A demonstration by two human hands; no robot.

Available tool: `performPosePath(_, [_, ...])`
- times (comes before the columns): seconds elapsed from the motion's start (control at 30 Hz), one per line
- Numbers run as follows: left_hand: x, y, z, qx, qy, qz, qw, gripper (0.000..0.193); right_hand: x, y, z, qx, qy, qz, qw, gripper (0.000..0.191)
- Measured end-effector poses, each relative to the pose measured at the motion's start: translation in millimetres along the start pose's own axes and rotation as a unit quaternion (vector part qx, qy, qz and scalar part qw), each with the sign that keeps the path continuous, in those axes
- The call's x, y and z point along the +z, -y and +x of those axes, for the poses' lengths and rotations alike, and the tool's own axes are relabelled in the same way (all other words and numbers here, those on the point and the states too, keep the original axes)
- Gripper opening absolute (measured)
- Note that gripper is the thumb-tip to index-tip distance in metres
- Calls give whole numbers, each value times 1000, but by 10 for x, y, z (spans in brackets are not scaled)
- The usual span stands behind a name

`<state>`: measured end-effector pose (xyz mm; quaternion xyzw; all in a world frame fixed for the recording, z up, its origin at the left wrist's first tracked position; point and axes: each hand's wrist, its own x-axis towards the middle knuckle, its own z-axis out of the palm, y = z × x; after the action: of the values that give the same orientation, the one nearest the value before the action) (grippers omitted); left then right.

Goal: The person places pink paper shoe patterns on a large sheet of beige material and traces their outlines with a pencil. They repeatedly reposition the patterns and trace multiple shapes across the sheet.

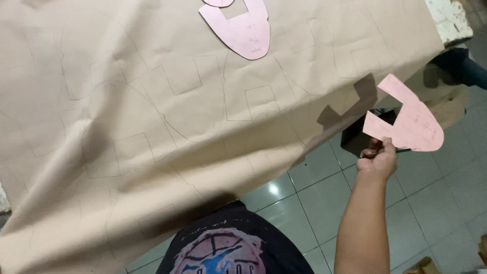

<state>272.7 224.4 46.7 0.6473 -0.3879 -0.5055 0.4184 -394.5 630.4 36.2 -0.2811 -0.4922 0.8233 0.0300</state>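
Observation:
My right hand [378,158] is stretched out to the right, past the edge of the sheet, pinching a pink card template [408,119] shaped like a rounded tongue with a square notch. It hangs in the air over the tiled floor and casts a shadow on the sheet's edge. A large tan sheet [127,127] covers the work surface, with several traced outlines of the same shape drawn on it. A second pink template [241,28] lies flat on the sheet at the top centre. My left hand is out of sight.
Grey-green floor tiles [314,203] show at the lower right. A dark object [357,137] stands on the floor behind the held template. The sheet droops over the near table edge above my dark printed shirt [228,253].

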Motion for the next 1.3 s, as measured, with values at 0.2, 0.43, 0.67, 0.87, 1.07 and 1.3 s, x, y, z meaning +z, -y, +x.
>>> performPosePath(0.2, [-145,68,22,11,-10,28,1000,54,206,-222,-162,2,172,-58,983,13])
performPosePath(0.43, [-301,207,25,21,-15,78,997,55,305,-445,-242,20,131,-204,970,12])
performPosePath(0.67, [-274,368,-71,43,-29,-27,998,55,305,-440,-200,26,124,-234,964,16])
performPosePath(0.87, [-277,368,-130,-13,20,-99,995,56,333,-463,-342,31,154,-231,960,12])
performPosePath(1.07, [-264,424,-132,-7,56,-175,983,53,751,-770,-739,37,212,-297,930,11])
performPosePath(1.3, [-216,375,-289,-21,14,-113,993,52,1935,-932,-872,-69,257,-289,920,11])
